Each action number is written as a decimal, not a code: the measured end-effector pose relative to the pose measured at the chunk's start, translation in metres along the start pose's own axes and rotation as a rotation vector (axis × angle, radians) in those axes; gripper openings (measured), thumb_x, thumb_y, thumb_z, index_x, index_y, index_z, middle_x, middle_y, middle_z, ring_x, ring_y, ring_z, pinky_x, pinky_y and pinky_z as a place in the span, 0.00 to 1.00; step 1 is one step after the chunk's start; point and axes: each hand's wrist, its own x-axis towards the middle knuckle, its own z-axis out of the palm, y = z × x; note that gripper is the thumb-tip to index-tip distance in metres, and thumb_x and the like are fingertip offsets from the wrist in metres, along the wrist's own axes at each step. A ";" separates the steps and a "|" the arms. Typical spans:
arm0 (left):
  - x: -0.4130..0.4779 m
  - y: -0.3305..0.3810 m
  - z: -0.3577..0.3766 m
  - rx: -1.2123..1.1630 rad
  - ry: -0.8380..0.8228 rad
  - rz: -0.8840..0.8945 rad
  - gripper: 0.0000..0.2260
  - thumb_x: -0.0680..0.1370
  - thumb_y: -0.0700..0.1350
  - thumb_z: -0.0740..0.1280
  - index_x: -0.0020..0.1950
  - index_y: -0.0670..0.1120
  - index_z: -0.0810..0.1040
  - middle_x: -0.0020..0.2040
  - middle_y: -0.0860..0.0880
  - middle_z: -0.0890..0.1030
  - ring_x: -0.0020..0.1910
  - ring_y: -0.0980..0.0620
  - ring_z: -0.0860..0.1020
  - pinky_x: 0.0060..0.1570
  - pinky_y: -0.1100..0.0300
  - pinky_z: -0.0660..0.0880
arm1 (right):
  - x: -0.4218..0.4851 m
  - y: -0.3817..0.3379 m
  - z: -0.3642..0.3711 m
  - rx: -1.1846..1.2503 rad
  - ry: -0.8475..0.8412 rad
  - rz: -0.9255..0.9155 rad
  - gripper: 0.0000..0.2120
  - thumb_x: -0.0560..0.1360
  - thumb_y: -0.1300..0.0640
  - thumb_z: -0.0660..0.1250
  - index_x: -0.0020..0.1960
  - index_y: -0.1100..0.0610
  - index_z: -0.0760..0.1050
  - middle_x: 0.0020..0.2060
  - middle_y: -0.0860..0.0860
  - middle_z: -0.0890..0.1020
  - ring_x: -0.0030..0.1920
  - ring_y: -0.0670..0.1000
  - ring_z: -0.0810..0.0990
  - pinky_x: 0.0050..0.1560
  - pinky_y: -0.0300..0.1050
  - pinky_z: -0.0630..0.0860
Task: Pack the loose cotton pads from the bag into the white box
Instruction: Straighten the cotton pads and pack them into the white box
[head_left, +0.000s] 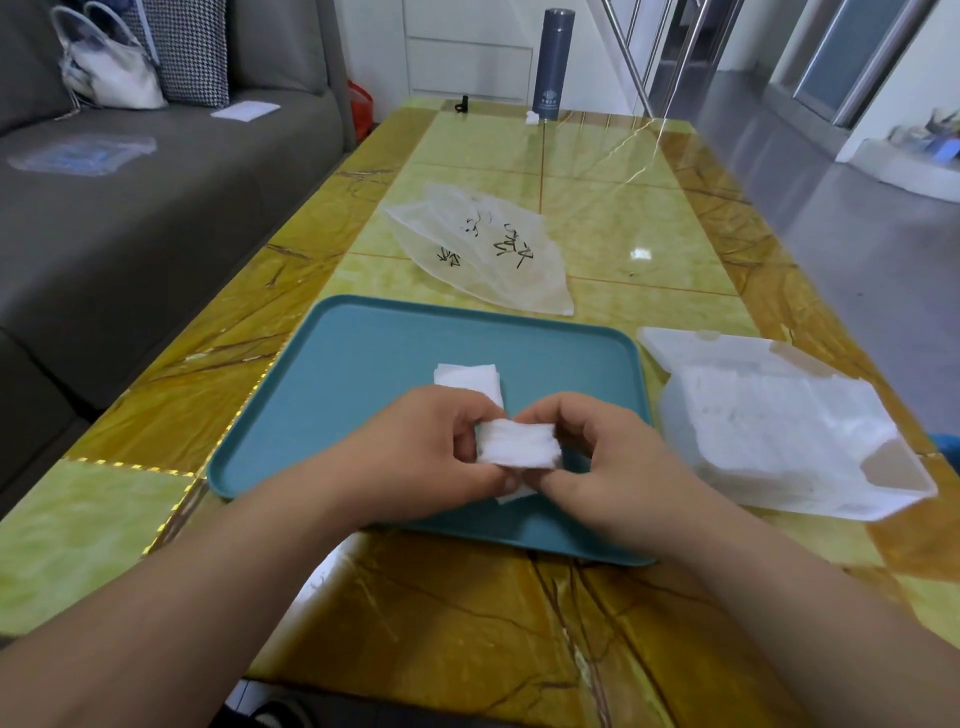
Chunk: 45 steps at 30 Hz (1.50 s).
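Observation:
A stack of white cotton pads (519, 443) is pinched between my left hand (431, 457) and my right hand (597, 452), just above the teal tray (363, 358). A few more cotton pads (467, 379) lie on the tray behind my hands. The white box (779, 421) stands open to the right of the tray, with its lid tilted back and white pads inside. The translucent bag (483, 249) with dark printing lies flat on the table beyond the tray.
The glossy yellow-green table (623, 228) carries a dark grey flask (551, 62) at its far end. A grey sofa (130, 208) with a white handbag (111, 67) runs along the left. Grey floor lies to the right.

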 end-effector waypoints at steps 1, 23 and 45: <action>0.000 0.000 0.002 0.000 -0.009 -0.008 0.12 0.71 0.52 0.79 0.52 0.55 0.82 0.30 0.57 0.78 0.28 0.62 0.73 0.30 0.68 0.66 | -0.001 0.000 0.000 -0.015 0.007 0.008 0.18 0.74 0.67 0.73 0.54 0.46 0.79 0.47 0.40 0.85 0.48 0.36 0.82 0.49 0.27 0.74; 0.021 -0.008 -0.004 -0.271 0.396 -0.062 0.11 0.76 0.43 0.72 0.56 0.53 0.83 0.46 0.55 0.85 0.38 0.58 0.79 0.44 0.60 0.78 | 0.001 -0.003 0.007 0.138 0.299 0.167 0.16 0.73 0.63 0.72 0.55 0.46 0.79 0.45 0.41 0.84 0.45 0.37 0.81 0.41 0.25 0.73; 0.021 -0.008 -0.010 -0.245 0.268 -0.161 0.04 0.74 0.44 0.77 0.46 0.52 0.86 0.40 0.52 0.86 0.37 0.58 0.79 0.35 0.69 0.73 | 0.007 0.007 -0.001 0.213 0.371 0.242 0.11 0.74 0.57 0.75 0.55 0.46 0.81 0.45 0.42 0.85 0.44 0.38 0.81 0.39 0.26 0.73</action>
